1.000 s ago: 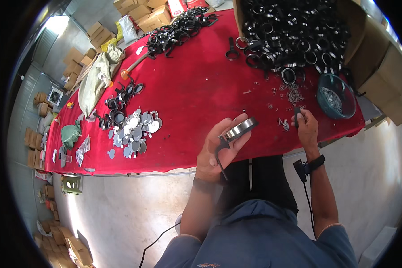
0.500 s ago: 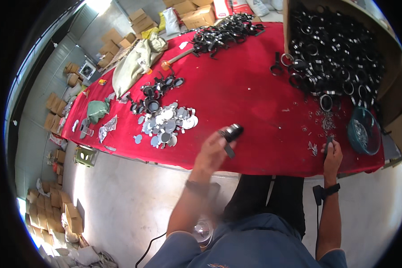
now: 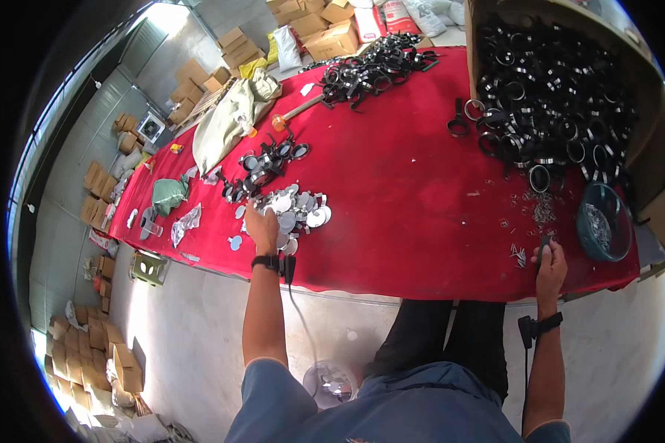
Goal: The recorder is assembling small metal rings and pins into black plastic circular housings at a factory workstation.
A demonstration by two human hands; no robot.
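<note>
My left hand (image 3: pixel 262 228) reaches into the left side of a pile of flat round grey-white discs (image 3: pixel 319 215) with small tabs. Its fingertips are partly lost against the discs, so what they grip cannot be made out. Just beyond that hand lies a cluster of black ring-shaped parts (image 3: pixel 301 151), some with discs in them. Near the table's front edge, my right hand (image 3: pixel 551 273) is closed around a short dark bar-like object (image 3: pixel 543 249). Small metal pins (image 3: pixel 518 256) lie left of it, and small metal clips (image 3: pixel 543 210) are scattered beyond.
A large carton (image 3: pixel 474 44) spills black rings at the right. A teal bowl (image 3: pixel 619 235) of small metal pieces stands in front of it. More black rings (image 3: pixel 377 70), a hammer (image 3: pixel 299 109), a pale sack (image 3: pixel 222 125) and plastic bags (image 3: pixel 187 224) lie on the red cloth (image 3: pixel 391 177).
My left hand has moved left from the middle of the front edge to the disc pile, and the black ring part is no longer seen in it. My right hand stays nearly in place.
</note>
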